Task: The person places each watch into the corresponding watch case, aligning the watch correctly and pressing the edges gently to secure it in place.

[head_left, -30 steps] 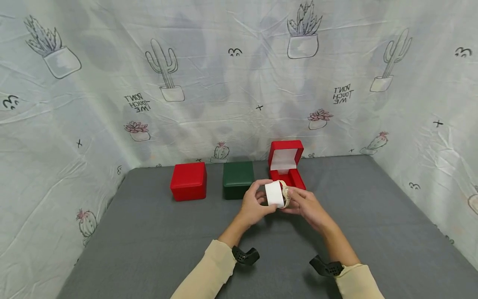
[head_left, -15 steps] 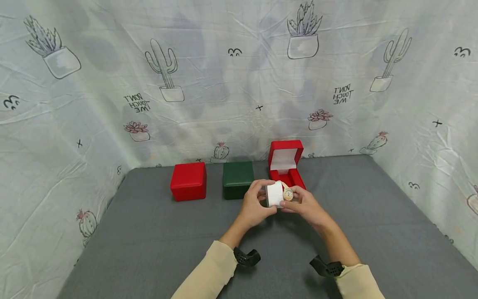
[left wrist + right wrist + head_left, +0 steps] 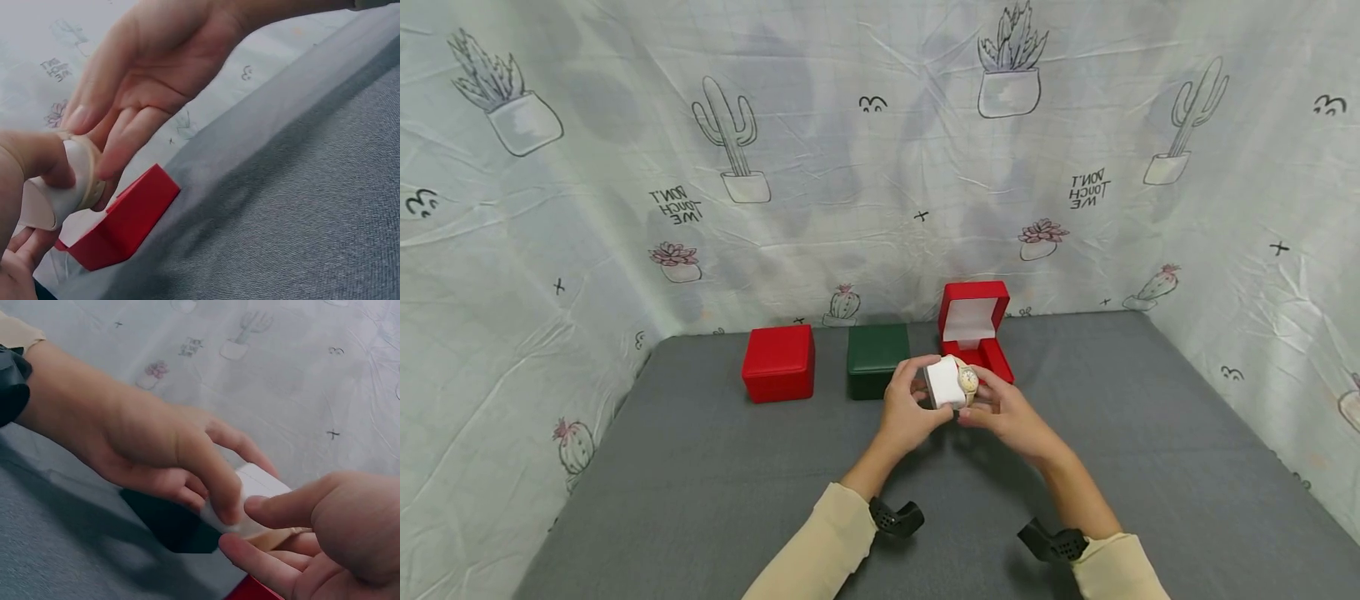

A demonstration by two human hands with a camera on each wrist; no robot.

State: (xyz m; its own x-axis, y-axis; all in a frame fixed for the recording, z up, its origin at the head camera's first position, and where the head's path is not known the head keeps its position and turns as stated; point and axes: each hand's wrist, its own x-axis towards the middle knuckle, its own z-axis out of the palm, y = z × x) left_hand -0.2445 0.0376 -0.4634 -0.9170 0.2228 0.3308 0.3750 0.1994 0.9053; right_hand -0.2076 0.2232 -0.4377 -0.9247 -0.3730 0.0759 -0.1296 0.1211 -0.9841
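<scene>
Between my hands, in front of the open red box [image 3: 976, 291], is a white watch cushion [image 3: 943, 384] with a cream-strapped wristwatch [image 3: 968, 382] around it. My left hand [image 3: 904, 412] grips the cushion from the left, thumb below and fingers above. From the right, my right hand [image 3: 1017, 419] holds the watch by its strap and edge, its thumb low near the cushion. The round dial faces up toward the head camera. In the left wrist view the strap wraps the cushion [image 3: 75, 175]; the right wrist view hides the dial.
A closed red box [image 3: 778, 365] and a closed dark green box [image 3: 877, 358] stand left of the open one on the grey cloth-covered table [image 3: 715, 500]. Behind them hangs a white curtain [image 3: 820, 150] printed with cacti. Both wrists wear black devices [image 3: 897, 517].
The watch and cushion have turned, so the dial now shows toward the head camera, and shifted slightly left and up. My right fingers have shifted around the watch. The boxes have stayed put.
</scene>
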